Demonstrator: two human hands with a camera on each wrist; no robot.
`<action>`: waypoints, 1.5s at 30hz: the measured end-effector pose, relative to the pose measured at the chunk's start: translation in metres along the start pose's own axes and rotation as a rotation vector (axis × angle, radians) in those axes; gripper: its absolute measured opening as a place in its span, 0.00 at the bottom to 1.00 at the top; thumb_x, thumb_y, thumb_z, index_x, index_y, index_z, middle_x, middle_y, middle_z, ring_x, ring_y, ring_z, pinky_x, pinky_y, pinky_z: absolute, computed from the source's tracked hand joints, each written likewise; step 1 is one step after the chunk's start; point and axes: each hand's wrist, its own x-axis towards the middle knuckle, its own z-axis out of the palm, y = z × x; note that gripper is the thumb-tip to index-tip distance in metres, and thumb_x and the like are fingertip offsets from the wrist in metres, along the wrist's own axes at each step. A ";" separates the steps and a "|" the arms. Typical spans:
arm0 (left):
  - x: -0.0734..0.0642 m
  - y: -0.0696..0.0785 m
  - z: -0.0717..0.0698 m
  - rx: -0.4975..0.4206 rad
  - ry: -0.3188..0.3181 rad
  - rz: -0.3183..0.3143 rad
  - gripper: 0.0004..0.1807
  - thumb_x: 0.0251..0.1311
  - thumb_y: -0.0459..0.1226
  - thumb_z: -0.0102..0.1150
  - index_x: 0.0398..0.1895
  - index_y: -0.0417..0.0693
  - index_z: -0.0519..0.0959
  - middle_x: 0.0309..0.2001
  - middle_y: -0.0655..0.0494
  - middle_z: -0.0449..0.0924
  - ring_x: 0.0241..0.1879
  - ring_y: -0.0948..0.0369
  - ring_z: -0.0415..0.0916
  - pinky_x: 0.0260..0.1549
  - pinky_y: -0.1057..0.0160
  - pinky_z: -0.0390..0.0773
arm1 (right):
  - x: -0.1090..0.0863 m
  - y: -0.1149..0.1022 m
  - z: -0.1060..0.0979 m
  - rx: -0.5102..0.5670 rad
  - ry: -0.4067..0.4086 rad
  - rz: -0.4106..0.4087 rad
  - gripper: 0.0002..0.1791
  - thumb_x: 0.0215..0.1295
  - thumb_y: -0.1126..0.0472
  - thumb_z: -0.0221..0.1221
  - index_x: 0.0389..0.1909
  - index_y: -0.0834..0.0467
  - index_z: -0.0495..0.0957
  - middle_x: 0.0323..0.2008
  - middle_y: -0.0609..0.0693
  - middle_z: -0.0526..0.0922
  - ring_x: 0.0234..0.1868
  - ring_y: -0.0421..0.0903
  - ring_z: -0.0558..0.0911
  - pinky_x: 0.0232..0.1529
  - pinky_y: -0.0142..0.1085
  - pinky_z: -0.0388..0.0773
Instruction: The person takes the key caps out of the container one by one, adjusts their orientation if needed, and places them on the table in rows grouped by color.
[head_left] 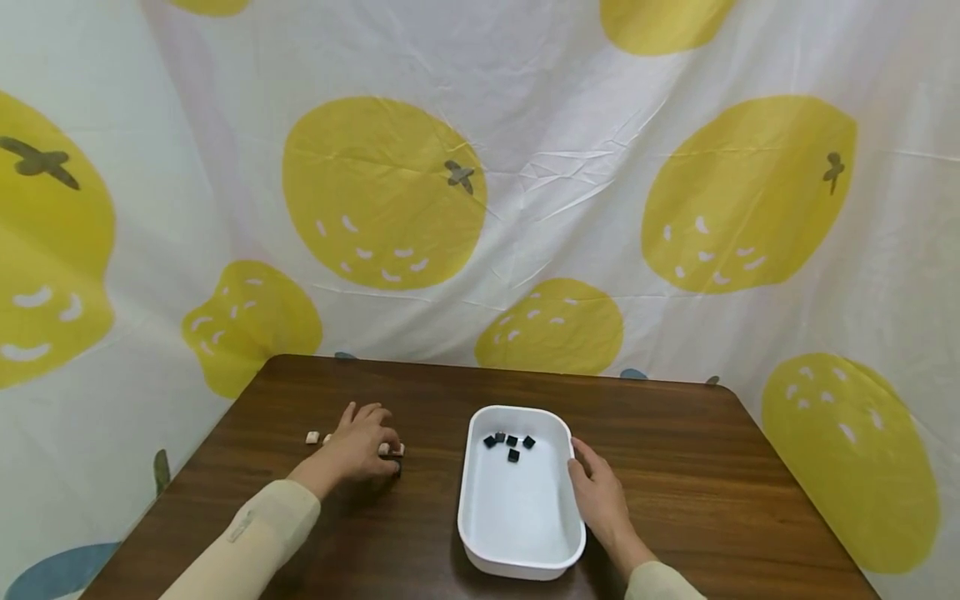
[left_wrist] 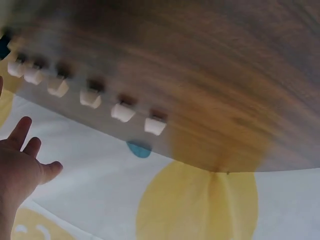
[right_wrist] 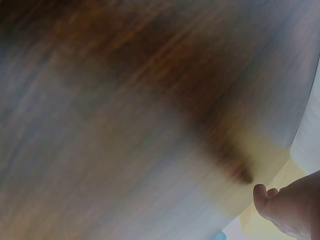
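Observation:
My left hand is low over a row of small white keycaps, fingers spread, thumb and forefinger apart. A dark keycap is at the thumb's tip. In the left wrist view, several white keycaps stand in line, and the dark keycap shows partly at the left edge. A white tray holds several black keycaps towards its far end. My right hand holds the tray's right rim, thumb over the edge; only part of that hand shows in the right wrist view.
The brown wooden table has rounded far corners. Behind it hangs a white cloth printed with yellow lemons, close to the table's back edge. The tray stands right of the keycap row, with bare wood between them.

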 end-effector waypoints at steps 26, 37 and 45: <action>0.087 0.119 0.013 -0.298 0.110 0.027 0.15 0.59 0.50 0.69 0.45 0.56 0.87 0.72 0.41 0.60 0.75 0.42 0.45 0.70 0.35 0.39 | -0.004 -0.004 0.002 0.041 0.007 -0.011 0.24 0.76 0.58 0.49 0.69 0.60 0.69 0.67 0.65 0.68 0.67 0.64 0.68 0.64 0.58 0.66; 0.094 0.123 0.041 -0.241 0.090 -0.043 0.13 0.56 0.51 0.71 0.41 0.60 0.88 0.72 0.41 0.60 0.75 0.41 0.45 0.69 0.33 0.39 | -0.008 -0.004 0.008 0.050 -0.001 -0.003 0.24 0.76 0.57 0.49 0.70 0.59 0.69 0.67 0.67 0.68 0.67 0.64 0.67 0.64 0.58 0.65; 0.101 0.135 0.040 0.059 0.008 -0.020 0.16 0.52 0.60 0.69 0.39 0.68 0.87 0.74 0.46 0.58 0.76 0.44 0.44 0.70 0.35 0.39 | -0.011 -0.001 0.007 0.066 0.001 -0.007 0.24 0.76 0.58 0.48 0.70 0.60 0.68 0.67 0.65 0.70 0.67 0.62 0.69 0.64 0.56 0.66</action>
